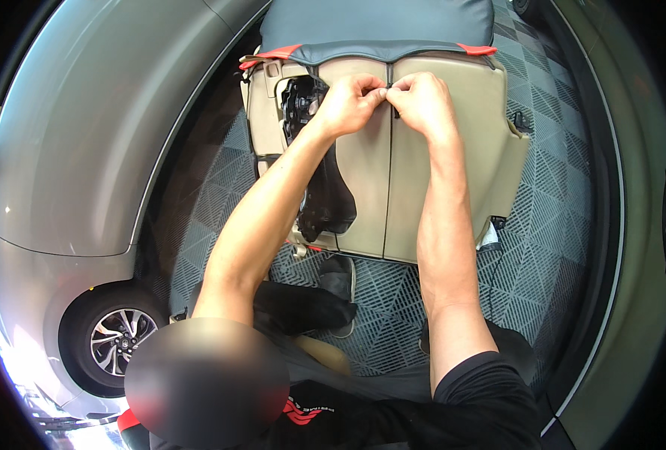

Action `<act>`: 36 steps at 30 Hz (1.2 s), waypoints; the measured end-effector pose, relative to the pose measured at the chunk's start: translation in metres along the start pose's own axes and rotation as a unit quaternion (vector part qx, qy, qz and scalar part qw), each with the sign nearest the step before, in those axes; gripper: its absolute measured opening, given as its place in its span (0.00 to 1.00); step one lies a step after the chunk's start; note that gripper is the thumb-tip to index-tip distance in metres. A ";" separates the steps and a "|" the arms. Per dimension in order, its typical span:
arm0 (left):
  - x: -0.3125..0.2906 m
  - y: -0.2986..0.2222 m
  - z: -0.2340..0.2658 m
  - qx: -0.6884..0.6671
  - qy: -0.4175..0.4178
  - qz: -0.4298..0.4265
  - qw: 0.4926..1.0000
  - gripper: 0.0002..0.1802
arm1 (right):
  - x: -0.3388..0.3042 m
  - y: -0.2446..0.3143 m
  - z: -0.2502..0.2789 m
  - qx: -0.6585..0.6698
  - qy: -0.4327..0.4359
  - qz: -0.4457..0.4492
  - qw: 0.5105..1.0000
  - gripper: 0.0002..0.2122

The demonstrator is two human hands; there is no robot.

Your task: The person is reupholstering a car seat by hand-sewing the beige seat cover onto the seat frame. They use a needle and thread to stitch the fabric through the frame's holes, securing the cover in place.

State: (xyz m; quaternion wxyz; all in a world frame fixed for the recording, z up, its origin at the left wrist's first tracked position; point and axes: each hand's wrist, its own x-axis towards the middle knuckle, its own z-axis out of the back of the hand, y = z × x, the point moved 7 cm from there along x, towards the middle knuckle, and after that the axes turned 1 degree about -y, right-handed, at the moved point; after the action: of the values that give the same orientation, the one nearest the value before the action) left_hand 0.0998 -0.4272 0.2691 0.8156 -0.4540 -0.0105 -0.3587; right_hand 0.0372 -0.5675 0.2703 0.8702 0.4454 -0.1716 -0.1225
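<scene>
A car seat lies in front of me, its beige back panel [445, 172] turned up and a dark grey cover [378, 22] with red corners over its far end. A thin black strap [388, 172] hangs from the cover's hem and runs down the panel. Just below the hem, my left hand [350, 103] and my right hand [427, 103] meet at this strap. The fingers of both hands are closed in a pinch on it, tip to tip. What exactly lies between the fingertips is mostly hidden.
A black metal bracket [325, 191] fills the panel's left opening. To the left stands a silver car [85, 135] with its wheel [123, 341]. Grey patterned tiles [382, 322] cover the floor. A dark shoe [338, 281] rests by the seat's near edge. Another vehicle's body [644, 315] borders the right.
</scene>
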 end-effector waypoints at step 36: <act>-0.020 0.026 -0.033 -0.174 -0.158 0.096 0.967 0.12 | 0.012 -0.018 -0.016 0.265 0.042 -0.061 0.961 0.10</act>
State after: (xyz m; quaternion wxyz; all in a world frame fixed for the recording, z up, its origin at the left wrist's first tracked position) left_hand 0.0904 -0.4317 0.2243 0.7423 -0.6389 -0.0329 -0.1991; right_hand 0.0541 -0.5706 0.2486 0.7185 0.6742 -0.1333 -0.1070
